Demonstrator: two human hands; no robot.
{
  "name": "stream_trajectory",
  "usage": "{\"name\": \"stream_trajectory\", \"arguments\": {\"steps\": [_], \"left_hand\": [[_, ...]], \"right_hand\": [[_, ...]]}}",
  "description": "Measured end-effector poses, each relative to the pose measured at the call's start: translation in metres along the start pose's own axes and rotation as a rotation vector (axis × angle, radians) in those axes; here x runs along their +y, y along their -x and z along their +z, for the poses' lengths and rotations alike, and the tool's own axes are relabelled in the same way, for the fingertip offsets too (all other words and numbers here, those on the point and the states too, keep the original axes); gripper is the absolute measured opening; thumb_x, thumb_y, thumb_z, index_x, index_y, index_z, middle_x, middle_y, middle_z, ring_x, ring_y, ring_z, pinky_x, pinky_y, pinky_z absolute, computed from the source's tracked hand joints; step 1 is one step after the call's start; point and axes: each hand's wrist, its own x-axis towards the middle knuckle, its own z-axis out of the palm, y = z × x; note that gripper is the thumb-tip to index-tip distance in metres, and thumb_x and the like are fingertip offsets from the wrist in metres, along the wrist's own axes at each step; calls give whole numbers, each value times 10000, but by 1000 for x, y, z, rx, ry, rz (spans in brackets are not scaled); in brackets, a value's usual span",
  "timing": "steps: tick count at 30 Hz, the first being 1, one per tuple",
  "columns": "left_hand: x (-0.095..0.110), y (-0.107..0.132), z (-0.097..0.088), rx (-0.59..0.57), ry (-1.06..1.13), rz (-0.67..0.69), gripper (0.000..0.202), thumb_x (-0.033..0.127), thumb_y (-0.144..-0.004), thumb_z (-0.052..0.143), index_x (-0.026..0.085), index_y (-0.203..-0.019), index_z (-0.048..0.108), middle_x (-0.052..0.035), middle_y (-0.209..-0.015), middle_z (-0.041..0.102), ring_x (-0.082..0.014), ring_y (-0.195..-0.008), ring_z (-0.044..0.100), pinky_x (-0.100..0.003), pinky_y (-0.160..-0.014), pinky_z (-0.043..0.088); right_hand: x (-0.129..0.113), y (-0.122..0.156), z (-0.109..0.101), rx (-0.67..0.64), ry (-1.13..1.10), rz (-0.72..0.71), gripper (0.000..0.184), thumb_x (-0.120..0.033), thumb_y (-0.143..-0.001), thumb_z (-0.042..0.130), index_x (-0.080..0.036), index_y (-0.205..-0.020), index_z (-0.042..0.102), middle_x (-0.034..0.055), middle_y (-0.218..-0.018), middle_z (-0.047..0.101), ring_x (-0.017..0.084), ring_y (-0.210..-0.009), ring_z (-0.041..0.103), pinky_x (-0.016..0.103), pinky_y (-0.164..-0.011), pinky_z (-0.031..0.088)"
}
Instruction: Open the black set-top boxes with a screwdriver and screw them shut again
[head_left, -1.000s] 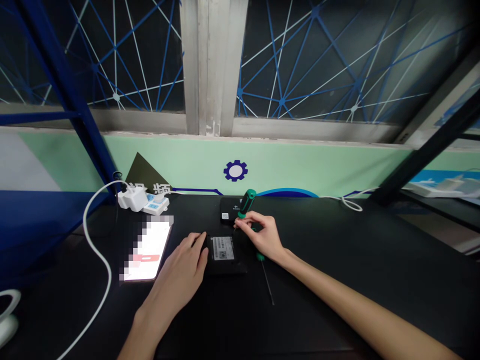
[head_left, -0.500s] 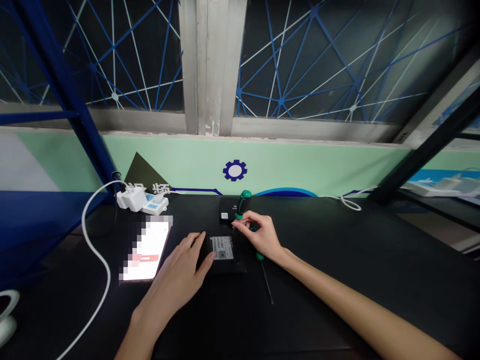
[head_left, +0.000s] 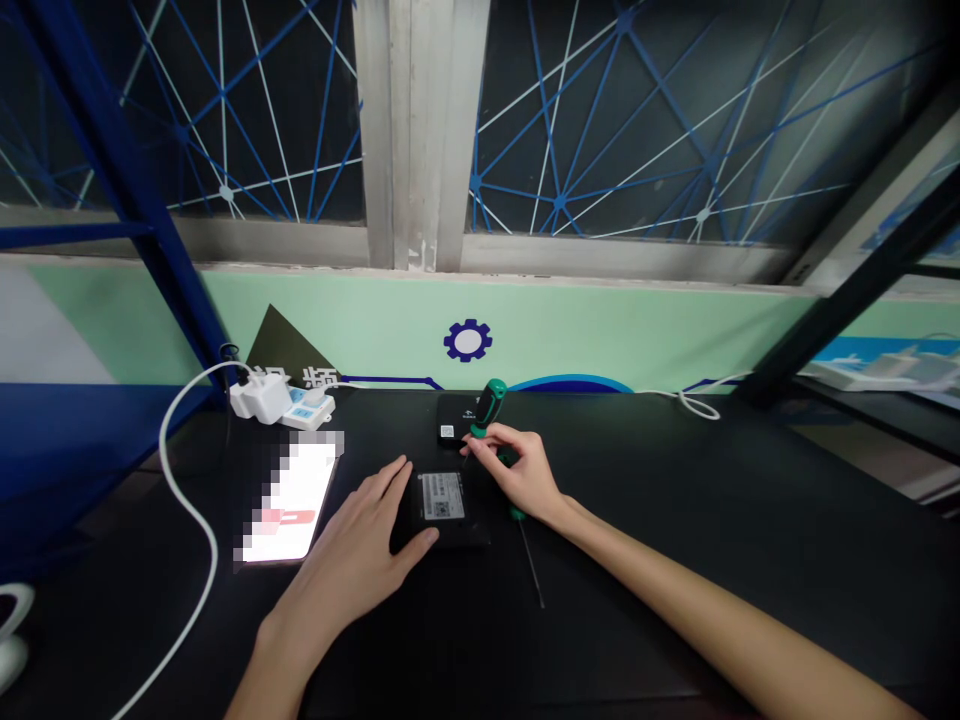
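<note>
A flat black device with a pale printed label lies on the dark table. My left hand rests along its left side, open, with fingers stretched out and the thumb near its front edge. A screwdriver with a green and black handle stands tilted at the device's far right corner. My right hand pinches it low, below the handle; its tip is too dark to make out. Under the right hand lies a second screwdriver, its handle partly hidden and its shaft pointing toward me.
Behind the device sits a small black box with a white sticker. A lit phone lies left of my left hand. A power strip with white plugs and a white cable are farther left. The wall borders the table's back.
My left thumb has slid off the label toward the device's front edge, and the left fingers have shifted slightly. The held screwdriver's handle leans a little more to the right.
</note>
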Motion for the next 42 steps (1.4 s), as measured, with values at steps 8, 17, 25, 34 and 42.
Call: {"name": "stream_trajectory", "arguments": {"steps": [8,17,25,34,42], "left_hand": [[0,-1,-1,-10,25,-29,780,681,-927,429,266,-1566,264,-32,-1622,302,-305,-1461,333,-462,-1155,354],[3,-1,-3,-15,34,-55,797,683,-923,432,252,-1570,258,-29,-1622,297,-311,-1459,333,-472,-1158,350],[2,-1,-1,24,57,-31,771,683,-919,444,271,-1554,300,-45,-1609,332,-311,-1442,368,-460,-1147,359],[2,0,-1,30,47,-29,778,696,-923,423,271,-1559,286,-42,-1608,336,-302,-1439,373,-440,-1136,372],[0,0,0,31,55,-9,770,696,-928,417,282,-1562,278,-39,-1613,323,-304,-1445,363,-448,-1145,358]], "right_hand": [[1,-2,1,-6,-16,-18,249,-359,-929,639,-188,-765,715,60,-745,761,188,-633,673,290,-618,517],[3,-1,2,11,-48,33,227,-358,-891,689,-187,-742,684,44,-702,745,171,-590,642,279,-561,477],[4,-1,1,-22,-150,81,217,-381,-899,671,-176,-847,724,79,-787,787,221,-667,721,322,-644,551],[8,-2,3,-3,-104,60,230,-391,-884,689,-178,-805,715,63,-739,766,191,-628,687,283,-556,507],[6,-1,2,-23,-115,63,218,-392,-891,676,-184,-861,734,93,-834,796,236,-689,730,336,-626,568]]}}
